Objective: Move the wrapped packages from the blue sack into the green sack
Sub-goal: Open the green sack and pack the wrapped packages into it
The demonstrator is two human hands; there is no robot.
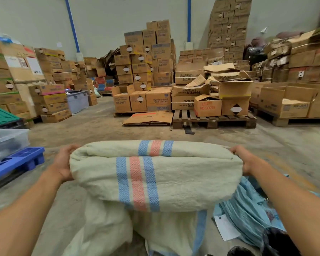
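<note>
Nearest: both forearms reach forward, each hand gripping one end of the pale green woven sack [155, 174], the one with blue and red stripes. Left hand [63, 163] has fingers curled over the sack's left edge; right hand [245, 159] has fingers curled round the right edge. The sack's upper part is rolled or folded over between the hands and held off the floor; the rest hangs down to the concrete below.

Blue sack [248, 207] lies crumpled on the floor just right of the green one, under the right forearm. A white paper sheet [226, 228] sits by it, and dark wrapped packages [277, 241] show at the bottom right edge, partly cut off.

Judgement: step in hand is opening up the green sack. Keep both grips even, unroll the mouth wide, set it standing next to the blue sack so transfers are short.

Further out: blue plastic pallet [17, 159] left, wooden pallet [214, 119] ahead, stacked cardboard cartons [142, 71] behind.
</note>
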